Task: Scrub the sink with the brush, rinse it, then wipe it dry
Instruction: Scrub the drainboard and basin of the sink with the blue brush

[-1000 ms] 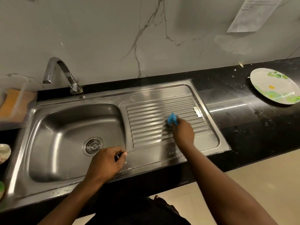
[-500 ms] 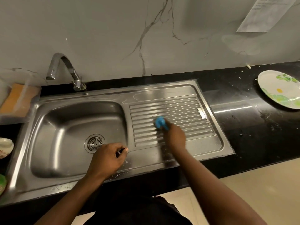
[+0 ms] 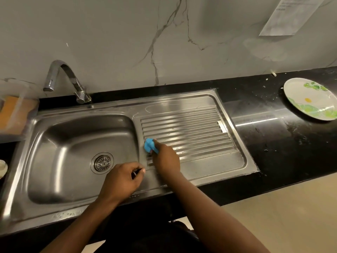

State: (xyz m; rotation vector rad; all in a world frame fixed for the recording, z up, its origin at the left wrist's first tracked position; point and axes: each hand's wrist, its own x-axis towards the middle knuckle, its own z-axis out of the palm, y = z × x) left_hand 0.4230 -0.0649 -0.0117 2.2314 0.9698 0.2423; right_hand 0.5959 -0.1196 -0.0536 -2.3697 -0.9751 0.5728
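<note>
The sink [image 3: 54,212] has its drain strainer [image 3: 103,163] in the basin on the left and its drainboard [image 3: 191,128] on the right, with the faucet [image 3: 67,79] behind the basin by the wall. The brush [image 3: 149,145] sits on the drainboard's left edge in the right hand [image 3: 166,160]; the left hand [image 3: 122,181] rests on the front rim just before it. A plate [image 3: 310,99] lies on the countertop [image 3: 273,136] well right of the sink.

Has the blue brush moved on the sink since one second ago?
Yes. The blue brush went left across the ribbed drainboard, from its middle to the edge beside the basin.
</note>
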